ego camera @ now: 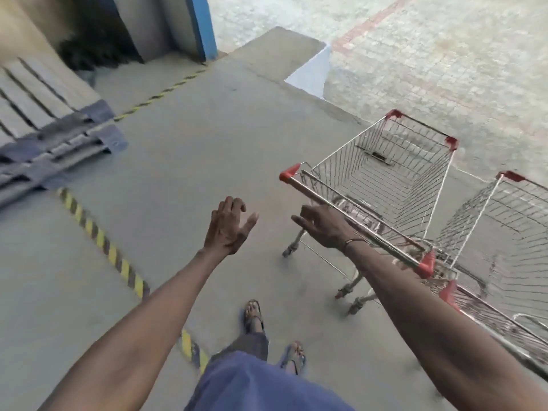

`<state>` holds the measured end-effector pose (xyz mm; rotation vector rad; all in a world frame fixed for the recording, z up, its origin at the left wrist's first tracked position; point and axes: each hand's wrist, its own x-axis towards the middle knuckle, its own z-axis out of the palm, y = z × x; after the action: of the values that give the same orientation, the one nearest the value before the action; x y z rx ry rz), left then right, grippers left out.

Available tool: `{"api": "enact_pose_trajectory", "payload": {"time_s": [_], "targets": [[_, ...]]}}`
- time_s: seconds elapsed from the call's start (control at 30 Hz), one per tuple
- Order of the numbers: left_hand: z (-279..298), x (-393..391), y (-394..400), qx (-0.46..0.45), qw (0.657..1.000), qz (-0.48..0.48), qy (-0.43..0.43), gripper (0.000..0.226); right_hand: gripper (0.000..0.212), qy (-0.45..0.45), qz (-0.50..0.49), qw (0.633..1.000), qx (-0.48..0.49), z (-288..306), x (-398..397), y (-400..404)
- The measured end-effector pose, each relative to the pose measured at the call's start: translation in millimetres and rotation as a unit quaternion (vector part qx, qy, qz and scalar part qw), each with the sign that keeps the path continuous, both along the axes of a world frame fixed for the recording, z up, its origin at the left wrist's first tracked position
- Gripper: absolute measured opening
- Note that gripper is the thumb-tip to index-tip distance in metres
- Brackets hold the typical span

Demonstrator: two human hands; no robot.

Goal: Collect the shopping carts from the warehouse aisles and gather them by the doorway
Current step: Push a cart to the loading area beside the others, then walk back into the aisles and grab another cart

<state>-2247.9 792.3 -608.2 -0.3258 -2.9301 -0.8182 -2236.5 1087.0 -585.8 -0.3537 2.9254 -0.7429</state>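
A wire shopping cart (382,173) with red corner caps stands on the concrete floor to my right, its handle bar (350,215) facing me. A second cart (504,238) stands close beside it at the right edge, partly cut off by the frame. My right hand (321,226) hovers just in front of the first cart's handle, fingers spread, holding nothing. My left hand (229,225) is raised over bare floor left of the cart, fingers apart and empty. Both arms are stretched forward.
Stacked pallets (53,137) lie at the left. Yellow-black hazard tape (100,241) runs across the floor. A blue door post (201,28) and the concrete ramp edge (311,69) lead out to a paved yard (430,48). My sandalled feet (253,317) show below.
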Motion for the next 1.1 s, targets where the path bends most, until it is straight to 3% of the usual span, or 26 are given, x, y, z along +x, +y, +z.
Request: {"api": "enact_pose_trajectory", "payload": {"time_s": [0.33, 0.57, 0.77, 0.9, 1.1], "targets": [[-16.2, 129.8, -200.4, 0.024, 0.977, 0.212, 0.003, 0.047, 0.049, -0.025, 0.159, 0.987, 0.024, 0.8, 23.3, -186.7], [-17.0, 228.5, -360.4, 0.016, 0.949, 0.316, -0.006, 0.058, 0.045, -0.021, 0.263, 0.964, 0.017, -2.8, 43.6, -375.7], [-18.1, 325.3, -502.1, 0.024, 0.909, 0.416, -0.012, 0.059, 0.044, -0.033, 0.363, 0.931, 0.014, -7.3, 86.1, -563.7], [-15.0, 385.7, -577.7, 0.023, 0.873, 0.487, -0.011, 0.062, 0.054, -0.028, 0.435, 0.900, 0.003, -8.3, 112.8, -668.1], [-16.8, 441.8, -666.0, 0.045, 0.815, 0.577, -0.009, 0.065, 0.041, -0.024, 0.505, 0.863, 0.010, -11.9, 132.3, -809.2]]}}
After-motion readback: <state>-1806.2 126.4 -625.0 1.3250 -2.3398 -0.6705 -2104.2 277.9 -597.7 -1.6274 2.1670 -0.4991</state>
